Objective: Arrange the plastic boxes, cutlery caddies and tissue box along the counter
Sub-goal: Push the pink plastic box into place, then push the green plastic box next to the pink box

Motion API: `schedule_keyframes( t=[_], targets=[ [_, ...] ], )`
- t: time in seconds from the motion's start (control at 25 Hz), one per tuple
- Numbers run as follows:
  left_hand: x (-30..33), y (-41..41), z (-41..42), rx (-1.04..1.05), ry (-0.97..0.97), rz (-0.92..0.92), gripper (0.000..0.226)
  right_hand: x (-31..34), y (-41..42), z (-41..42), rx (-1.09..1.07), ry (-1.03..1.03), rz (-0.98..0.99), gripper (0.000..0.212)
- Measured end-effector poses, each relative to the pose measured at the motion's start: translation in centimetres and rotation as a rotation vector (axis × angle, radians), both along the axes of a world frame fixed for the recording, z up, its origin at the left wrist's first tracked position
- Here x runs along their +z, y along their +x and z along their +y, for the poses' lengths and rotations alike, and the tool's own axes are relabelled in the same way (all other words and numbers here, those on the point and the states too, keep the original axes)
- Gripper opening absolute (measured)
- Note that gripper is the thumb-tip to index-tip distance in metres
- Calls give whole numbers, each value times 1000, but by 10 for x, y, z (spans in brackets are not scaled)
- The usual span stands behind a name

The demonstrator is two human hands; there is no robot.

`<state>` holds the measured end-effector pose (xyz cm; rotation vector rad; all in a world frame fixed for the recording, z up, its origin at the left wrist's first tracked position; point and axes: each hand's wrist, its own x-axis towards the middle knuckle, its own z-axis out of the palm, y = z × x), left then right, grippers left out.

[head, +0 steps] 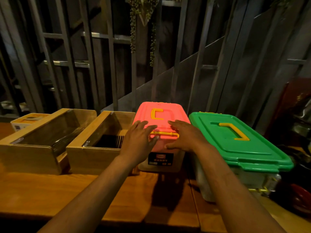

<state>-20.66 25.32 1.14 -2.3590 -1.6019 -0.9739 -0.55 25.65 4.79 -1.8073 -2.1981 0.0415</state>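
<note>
A clear plastic box with a pink lid (161,109) and yellow handle stands at the middle of the wooden counter (84,187). My left hand (138,138) and my right hand (185,137) both lie flat on the near end of that lid, fingers spread, gripping nothing. Right of it sits a larger box with a green lid (235,142). To the left stand two wooden cutlery caddies: one (101,145) touching the pink box with dark cutlery inside, another (38,140) further left. A white and yellow tissue box (25,121) is at the far left rear.
Dark slatted wall panels and a hanging plant (143,22) rise behind the counter. Dark objects, one red (301,199), crowd the right end beyond the green box. The counter's front edge runs just below my forearms.
</note>
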Motion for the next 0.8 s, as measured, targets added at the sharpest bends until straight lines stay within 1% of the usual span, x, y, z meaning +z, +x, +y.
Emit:
schedule_keyframes(
  t=[0.12, 0.2, 0.28, 0.36, 0.44, 0.56, 0.68, 0.8],
  targets=[
    [3, 20, -27, -85, 47, -90, 40, 8, 28, -31, 13, 192, 120, 88],
    [5, 47, -45, -151, 71, -143, 38, 11, 60, -56, -12, 296, 162, 78],
    [5, 83, -61, -210, 105, -193, 38, 9, 99, -80, -29, 356, 180, 69],
    [4, 118, -73, -267, 104, -226, 40, 3, 135, -100, -39, 361, 220, 67],
    [0, 156, -83, -283, 51, -204, 47, -5, 173, -115, -70, 316, 229, 75],
    [-10, 200, -96, -225, -42, -121, 59, -19, 221, -124, -136, 286, 186, 93],
    [-17, 216, -99, -134, -56, -108, 66, -30, 243, -126, -96, 242, 236, 102],
    [-19, 223, -96, -95, -54, -120, 74, -34, 253, -127, -22, 216, 189, 111]
  ],
)
